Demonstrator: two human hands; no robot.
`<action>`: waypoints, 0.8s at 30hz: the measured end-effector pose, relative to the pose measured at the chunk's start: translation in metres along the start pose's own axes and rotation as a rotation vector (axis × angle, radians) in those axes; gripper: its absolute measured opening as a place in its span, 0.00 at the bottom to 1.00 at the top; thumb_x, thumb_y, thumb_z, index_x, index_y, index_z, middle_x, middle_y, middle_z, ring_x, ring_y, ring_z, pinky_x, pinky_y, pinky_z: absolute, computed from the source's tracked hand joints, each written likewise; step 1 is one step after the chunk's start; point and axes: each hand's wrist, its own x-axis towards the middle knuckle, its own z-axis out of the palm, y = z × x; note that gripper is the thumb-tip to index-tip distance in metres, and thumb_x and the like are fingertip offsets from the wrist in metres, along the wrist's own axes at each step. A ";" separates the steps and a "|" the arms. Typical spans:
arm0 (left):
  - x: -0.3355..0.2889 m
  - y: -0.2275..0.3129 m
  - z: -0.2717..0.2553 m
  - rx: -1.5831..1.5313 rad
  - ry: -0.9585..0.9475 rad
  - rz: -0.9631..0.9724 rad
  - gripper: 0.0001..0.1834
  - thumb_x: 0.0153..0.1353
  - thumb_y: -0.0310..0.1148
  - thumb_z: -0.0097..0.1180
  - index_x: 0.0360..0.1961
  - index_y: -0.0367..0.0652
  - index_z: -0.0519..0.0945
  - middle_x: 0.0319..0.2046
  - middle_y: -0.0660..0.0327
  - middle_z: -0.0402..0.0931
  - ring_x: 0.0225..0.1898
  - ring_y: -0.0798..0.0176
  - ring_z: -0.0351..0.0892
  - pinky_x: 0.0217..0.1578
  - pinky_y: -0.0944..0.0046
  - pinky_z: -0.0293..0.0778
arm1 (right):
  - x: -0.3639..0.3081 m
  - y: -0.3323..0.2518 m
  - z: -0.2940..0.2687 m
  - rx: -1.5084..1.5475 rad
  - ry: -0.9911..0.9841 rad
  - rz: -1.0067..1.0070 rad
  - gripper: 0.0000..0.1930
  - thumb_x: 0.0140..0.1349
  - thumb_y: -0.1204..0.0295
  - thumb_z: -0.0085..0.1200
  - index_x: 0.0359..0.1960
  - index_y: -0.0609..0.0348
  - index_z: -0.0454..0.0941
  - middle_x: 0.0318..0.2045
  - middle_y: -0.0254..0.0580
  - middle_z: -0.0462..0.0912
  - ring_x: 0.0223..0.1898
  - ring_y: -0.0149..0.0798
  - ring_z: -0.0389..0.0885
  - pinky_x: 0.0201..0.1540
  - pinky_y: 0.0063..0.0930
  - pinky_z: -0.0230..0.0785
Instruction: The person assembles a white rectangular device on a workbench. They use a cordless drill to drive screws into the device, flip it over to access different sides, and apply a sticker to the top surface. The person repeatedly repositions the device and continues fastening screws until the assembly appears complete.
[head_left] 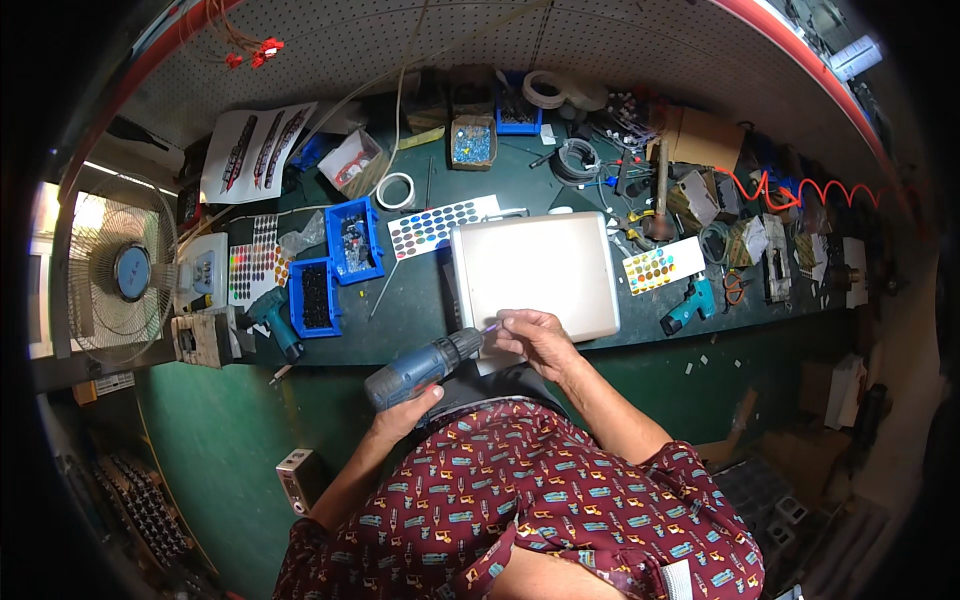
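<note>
My left hand [408, 412] is wrapped round a blue and black cordless drill [412, 374], just off the front edge of the bench. The drill's black chuck points up and to the right. My right hand [542, 346] is closed in a pinch at the front of the chuck, on a thin purple drill bit [490, 328]. Its far end is hidden by my fingers. Right behind both hands a pale, flat metal case [535, 268] with rounded corners lies on the green bench top, its handle side facing away from me.
Two blue bins [354, 240] of small parts stand left of the case. Teal power drivers lie at left [272, 322] and right [690, 305]. A fan [130, 272] stands far left. Sticker sheets [664, 265], tape, pliers and cables crowd the bench. An orange coiled hose [795, 192] hangs at right.
</note>
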 end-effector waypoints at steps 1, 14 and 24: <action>0.001 0.001 -0.001 0.020 -0.012 0.001 0.20 0.62 0.33 0.69 0.53 0.38 0.81 0.46 0.58 0.84 0.48 0.61 0.82 0.53 0.58 0.77 | 0.000 0.001 -0.001 -0.005 0.000 -0.001 0.10 0.68 0.74 0.62 0.47 0.68 0.82 0.38 0.43 0.86 0.37 0.33 0.87 0.40 0.23 0.87; 0.009 -0.002 -0.008 0.054 -0.047 0.010 0.21 0.60 0.34 0.71 0.53 0.40 0.81 0.44 0.61 0.82 0.46 0.65 0.81 0.50 0.60 0.78 | 0.003 -0.007 0.008 -0.061 -0.020 0.034 0.08 0.70 0.73 0.60 0.44 0.66 0.81 0.38 0.44 0.87 0.38 0.35 0.88 0.42 0.28 0.88; 0.017 0.001 -0.010 -0.017 -0.064 0.068 0.20 0.61 0.34 0.69 0.53 0.40 0.81 0.43 0.62 0.83 0.45 0.66 0.81 0.49 0.61 0.78 | -0.005 -0.014 0.023 -0.062 -0.038 0.008 0.07 0.69 0.70 0.62 0.40 0.60 0.81 0.35 0.42 0.87 0.32 0.32 0.87 0.34 0.24 0.85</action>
